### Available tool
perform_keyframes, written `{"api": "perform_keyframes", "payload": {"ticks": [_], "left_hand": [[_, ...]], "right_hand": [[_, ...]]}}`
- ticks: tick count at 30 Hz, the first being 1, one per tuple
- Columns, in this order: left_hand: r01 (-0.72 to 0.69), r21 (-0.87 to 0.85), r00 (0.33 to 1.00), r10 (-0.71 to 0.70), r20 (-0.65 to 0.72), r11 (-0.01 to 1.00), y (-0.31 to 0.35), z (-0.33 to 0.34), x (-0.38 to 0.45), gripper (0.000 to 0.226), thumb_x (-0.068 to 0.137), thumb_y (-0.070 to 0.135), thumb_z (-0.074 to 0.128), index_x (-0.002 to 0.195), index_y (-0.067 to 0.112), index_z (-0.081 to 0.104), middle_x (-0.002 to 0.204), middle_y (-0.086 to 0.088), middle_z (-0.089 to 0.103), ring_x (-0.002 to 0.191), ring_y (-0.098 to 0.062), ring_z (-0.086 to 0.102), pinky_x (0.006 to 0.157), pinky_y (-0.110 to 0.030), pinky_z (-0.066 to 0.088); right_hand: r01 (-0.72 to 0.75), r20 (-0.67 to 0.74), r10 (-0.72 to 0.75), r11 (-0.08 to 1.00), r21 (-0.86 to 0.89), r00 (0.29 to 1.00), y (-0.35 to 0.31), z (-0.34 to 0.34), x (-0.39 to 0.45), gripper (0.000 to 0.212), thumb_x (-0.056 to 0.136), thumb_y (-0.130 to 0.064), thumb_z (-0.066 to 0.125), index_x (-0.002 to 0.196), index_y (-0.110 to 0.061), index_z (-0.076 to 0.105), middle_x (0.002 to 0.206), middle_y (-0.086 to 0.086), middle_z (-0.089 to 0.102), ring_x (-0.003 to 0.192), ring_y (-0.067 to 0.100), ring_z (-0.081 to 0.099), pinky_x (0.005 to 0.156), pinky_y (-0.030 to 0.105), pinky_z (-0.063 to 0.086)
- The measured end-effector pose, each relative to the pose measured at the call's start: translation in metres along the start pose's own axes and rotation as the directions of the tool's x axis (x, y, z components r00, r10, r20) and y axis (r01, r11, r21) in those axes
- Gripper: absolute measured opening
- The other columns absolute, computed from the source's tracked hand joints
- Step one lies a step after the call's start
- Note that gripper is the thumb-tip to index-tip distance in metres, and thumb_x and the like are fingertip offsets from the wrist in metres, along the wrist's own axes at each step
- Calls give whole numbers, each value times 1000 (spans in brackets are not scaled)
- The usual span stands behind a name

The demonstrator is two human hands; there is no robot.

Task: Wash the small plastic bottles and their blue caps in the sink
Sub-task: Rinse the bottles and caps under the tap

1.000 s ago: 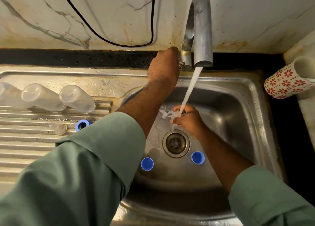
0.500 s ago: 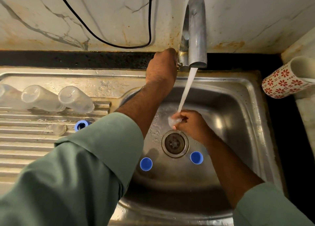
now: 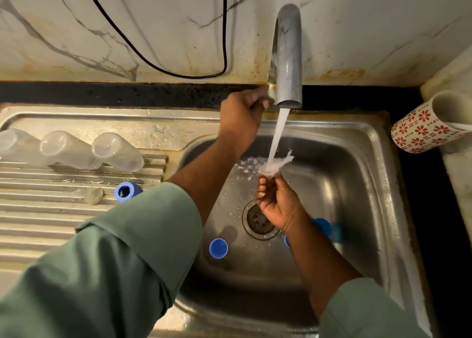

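While water runs from the tap (image 3: pixel 287 57), the right hand (image 3: pixel 277 202) pinches a small clear bottle (image 3: pixel 272 168) in curled fingers under the stream, over the middle of the sink (image 3: pixel 357 184). The left hand (image 3: pixel 241 113) grips the tap's base at the sink's back edge. One blue cap (image 3: pixel 218 248) lies on the sink floor near the front left corner. Three bottles (image 3: pixel 117 152) lie on the draining board (image 3: pixel 51 222) along its back edge.

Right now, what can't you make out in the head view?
- Tap handle: covered by the left hand.
- What the right hand holds under the water: hidden by splash and fingers.
- Blue cap behind the right forearm: partly hidden, blurred.
- Leftmost bottle: cut off by the frame edge.
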State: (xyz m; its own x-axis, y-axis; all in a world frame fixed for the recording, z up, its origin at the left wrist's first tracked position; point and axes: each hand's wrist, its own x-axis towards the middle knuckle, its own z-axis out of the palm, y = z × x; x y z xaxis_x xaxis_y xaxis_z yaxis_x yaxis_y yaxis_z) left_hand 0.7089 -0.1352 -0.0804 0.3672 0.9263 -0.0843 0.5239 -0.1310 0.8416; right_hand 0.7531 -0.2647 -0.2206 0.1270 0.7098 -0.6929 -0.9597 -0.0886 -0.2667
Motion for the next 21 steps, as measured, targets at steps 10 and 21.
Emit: {"api": "perform_keyframes", "payload": {"ticks": [10,21], "left_hand": [[-135,246,941,46,336,960,1,-12,-9,45,99,7,55,143,11,49,135,-9,59,127,-24,53,95,-18,37],[-77,573,905,-183,383,816,-87,-50,-105,46,100,12,50,145,24,48,143,-7,53,128,-28,53,106,-37,43]], "right_hand": [[314,439,-441,-329,-890,782,-47,25,-22,15,86,-19,65,97,-13,73,95,4,65,95,23,61,86,34,49],[-37,303,-518,-547,-837,800,-5,20,-51,19,91,-25,65,105,-11,66,108,12,64,97,28,61,79,34,48]]}}
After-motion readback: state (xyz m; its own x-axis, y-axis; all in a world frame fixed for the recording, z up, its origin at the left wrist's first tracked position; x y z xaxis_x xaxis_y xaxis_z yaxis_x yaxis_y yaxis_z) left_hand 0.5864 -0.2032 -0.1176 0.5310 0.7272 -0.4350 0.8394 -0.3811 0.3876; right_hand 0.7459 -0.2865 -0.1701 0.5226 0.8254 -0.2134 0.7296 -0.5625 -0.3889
